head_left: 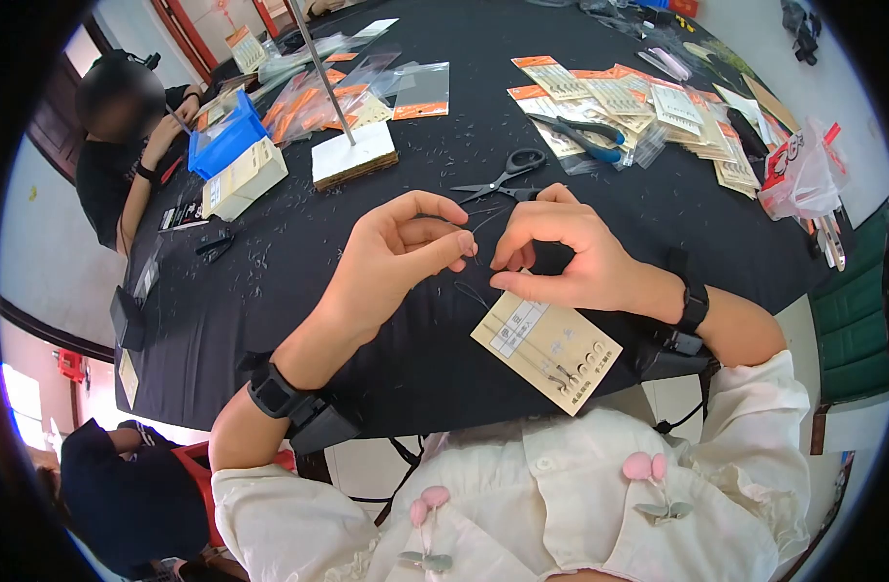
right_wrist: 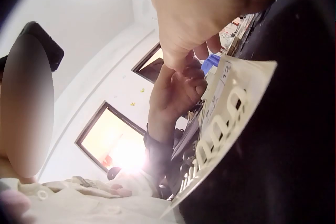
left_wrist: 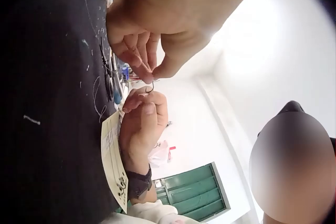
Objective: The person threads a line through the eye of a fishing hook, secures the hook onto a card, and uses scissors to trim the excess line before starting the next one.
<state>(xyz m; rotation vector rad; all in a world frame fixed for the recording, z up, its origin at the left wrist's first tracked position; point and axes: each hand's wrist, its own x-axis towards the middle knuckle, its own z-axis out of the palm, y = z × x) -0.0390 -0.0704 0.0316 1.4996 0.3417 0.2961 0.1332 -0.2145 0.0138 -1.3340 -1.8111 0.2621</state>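
Observation:
Over the near part of the black-covered table, my left hand [head_left: 401, 242] pinches a small fish hook [left_wrist: 152, 87] between thumb and forefinger. My right hand [head_left: 575, 247] faces it a short gap away, thumb and forefinger brought together on thin fishing line. A loop of that line [head_left: 470, 292] hangs below the fingers. Under the right hand lies a cream card [head_left: 508, 364] with printed labels, cut slots and several dark hooks on lines; its slotted end shows large in the right wrist view. Black-handled scissors [head_left: 503, 177] lie open just beyond my hands.
Pliers [head_left: 585, 144] rest by piled orange-topped packets [head_left: 600, 92]. A metal rod stands in a white block [head_left: 352, 160]. Further left are a box of cards [head_left: 246, 179] and a blue bin [head_left: 229, 136], near another person. A plastic bag [head_left: 803, 175] sits at right; clippings dot the cloth.

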